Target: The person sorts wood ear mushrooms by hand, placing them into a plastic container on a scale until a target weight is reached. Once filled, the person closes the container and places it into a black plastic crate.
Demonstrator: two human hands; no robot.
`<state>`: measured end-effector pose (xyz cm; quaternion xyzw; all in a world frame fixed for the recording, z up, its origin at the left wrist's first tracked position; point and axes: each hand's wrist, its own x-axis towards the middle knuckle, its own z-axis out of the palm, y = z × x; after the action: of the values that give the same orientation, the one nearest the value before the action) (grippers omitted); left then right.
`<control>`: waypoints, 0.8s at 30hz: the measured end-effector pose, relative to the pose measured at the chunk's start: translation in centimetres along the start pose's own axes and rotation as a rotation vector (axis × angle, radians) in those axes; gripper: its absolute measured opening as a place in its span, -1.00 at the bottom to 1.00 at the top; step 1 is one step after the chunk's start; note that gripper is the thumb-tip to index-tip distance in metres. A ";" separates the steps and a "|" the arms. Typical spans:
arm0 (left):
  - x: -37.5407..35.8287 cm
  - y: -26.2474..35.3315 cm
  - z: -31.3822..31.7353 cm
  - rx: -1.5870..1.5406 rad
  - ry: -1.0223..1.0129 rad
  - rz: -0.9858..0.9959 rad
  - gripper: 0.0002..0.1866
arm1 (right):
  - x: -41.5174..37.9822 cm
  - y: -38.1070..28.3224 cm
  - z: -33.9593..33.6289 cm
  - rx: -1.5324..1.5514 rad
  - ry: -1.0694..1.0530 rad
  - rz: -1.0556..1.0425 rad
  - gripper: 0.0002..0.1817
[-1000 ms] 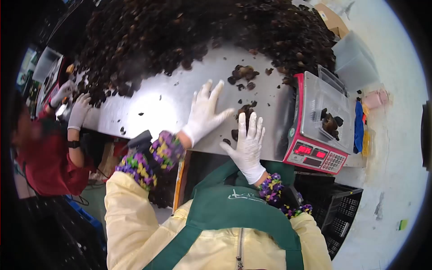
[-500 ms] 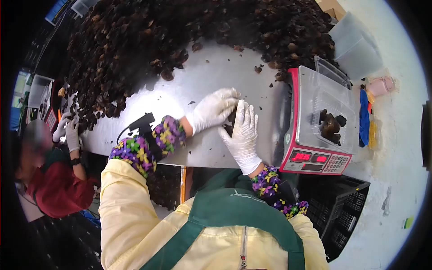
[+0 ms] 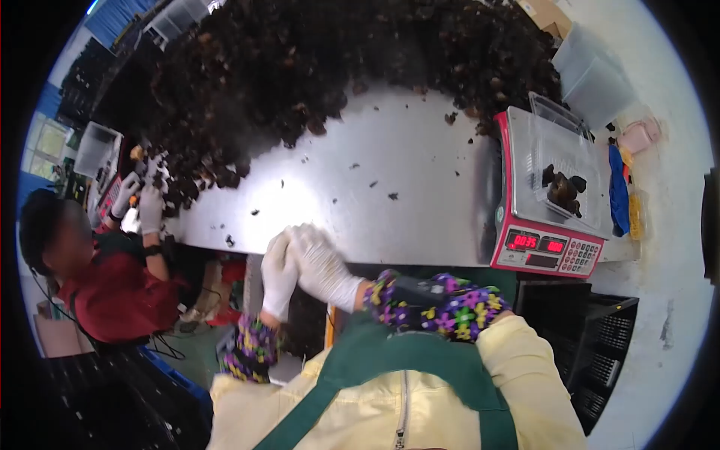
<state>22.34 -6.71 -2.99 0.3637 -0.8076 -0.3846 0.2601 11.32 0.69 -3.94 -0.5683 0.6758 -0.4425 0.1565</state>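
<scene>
My left hand and my right hand, both in white gloves, are pressed together at the front edge of the metal table. Their fingers are closed, and whatever lies between them is hidden. Small dark scraps are scattered on the tabletop beyond the hands. A large heap of dark brown, curled pieces, resembling dried wood ear mushrooms, covers the back. To the right stands a red-framed digital scale with lit red digits. On its pan, a clear plastic box contains several dark pieces.
A co-worker in a dark red top works with gloved hands at the left end. Behind the scale stands a translucent bin. Black crates are below the table at the right, beside a pale wall.
Both hands have moved left and toward the table's front edge, and have come together. The dark bit that was between them on the tabletop no longer shows. The view has shifted slightly.
</scene>
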 end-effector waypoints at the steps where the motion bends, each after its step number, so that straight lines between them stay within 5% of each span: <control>1: -1.5 -1.7 -1.9 0.006 0.067 0.005 -0.74 | -0.1 -1.1 2.6 0.078 0.064 -0.081 -0.47; 2: -3.0 -1.6 -3.7 -0.109 0.141 -0.114 -0.76 | 0.3 -1.8 4.8 0.128 -0.110 -0.137 -0.45; 3: -4.3 -2.1 -6.1 -0.144 0.147 -0.190 -0.76 | 0.9 -3.4 6.0 0.296 -0.051 -0.218 -0.59; 4: -5.5 -2.8 -8.4 -0.178 0.150 -0.266 -0.75 | 0.2 -3.8 10.2 0.491 0.036 -0.254 -0.45; 5: -6.9 -3.5 -10.1 -0.003 0.222 -0.235 -0.74 | 1.0 -5.3 8.4 0.512 -0.505 -0.106 -0.28; 6: -7.9 -4.0 -11.7 0.172 0.298 -0.212 -0.72 | -0.2 -5.5 9.5 0.400 -0.352 -0.286 -0.22; 8: -8.1 -3.8 -14.3 0.662 0.289 -0.247 -0.70 | 0.7 -7.1 5.2 0.221 -0.463 -0.343 -0.25; 9: -7.9 -5.6 -15.1 0.685 0.339 -0.174 -0.68 | 1.5 -7.3 2.9 0.203 -0.529 -0.320 -0.26; 10: -6.8 -4.4 -15.1 0.715 0.371 -0.183 -0.64 | 1.7 -6.5 1.7 0.200 -0.381 -0.379 -0.30; 17: 10.8 11.9 -11.6 0.717 0.362 0.482 -0.48 | -1.7 3.9 -11.1 -0.282 0.001 -0.137 -0.27; 19: 15.8 18.4 -7.7 0.627 0.324 0.639 -0.45 | -3.5 3.8 -16.3 -0.373 0.068 0.158 -0.25; 24: 27.5 28.1 8.1 0.456 0.099 0.986 -0.40 | -7.4 7.8 -18.0 -0.500 0.030 0.304 -0.26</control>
<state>-10.70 -12.53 19.05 0.0067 -0.9320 -0.0145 0.3621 -4.19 14.71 -2.04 -0.4749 0.8435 -0.2422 0.0660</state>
